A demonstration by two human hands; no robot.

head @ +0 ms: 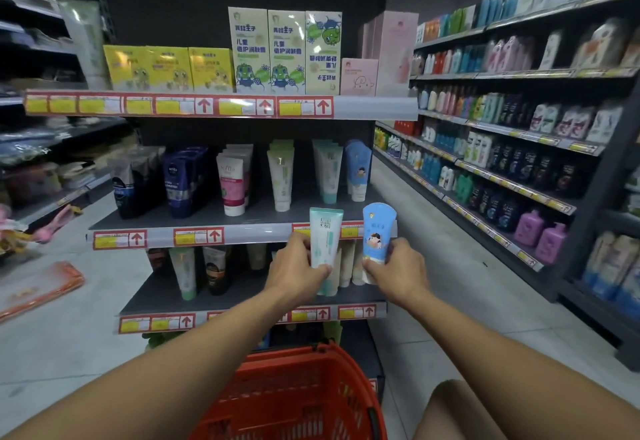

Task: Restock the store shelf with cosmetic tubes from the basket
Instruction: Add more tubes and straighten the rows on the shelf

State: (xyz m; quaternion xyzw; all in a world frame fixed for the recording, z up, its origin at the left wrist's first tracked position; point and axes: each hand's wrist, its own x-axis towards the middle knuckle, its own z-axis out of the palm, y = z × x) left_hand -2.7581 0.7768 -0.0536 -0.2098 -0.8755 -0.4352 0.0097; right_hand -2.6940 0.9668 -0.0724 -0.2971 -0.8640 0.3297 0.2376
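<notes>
Facing the middle shelf (pixel 194 221), a teal tube (pixel 323 237) is gripped by the left hand (pixel 298 266) and a blue tube (pixel 377 233) by the right hand (pixel 398 270).

Left hand (pixel 297 266): pale mint-and-white tube (pixel 325 239). Right hand (pixel 398 268): sky-blue tube (pixel 377 232) with cartoon child print. Near: red mesh basket (pixel 294 394). Shelf (pixel 194 213) dark grey; price strips (pixel 199 236) red and yellow.

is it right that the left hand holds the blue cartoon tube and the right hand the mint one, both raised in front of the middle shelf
Not quite: the hands are swapped. In the head view the left hand holds the mint tube and the right hand holds the blue cartoon tube. Both are raised in front of the middle shelf.
</notes>
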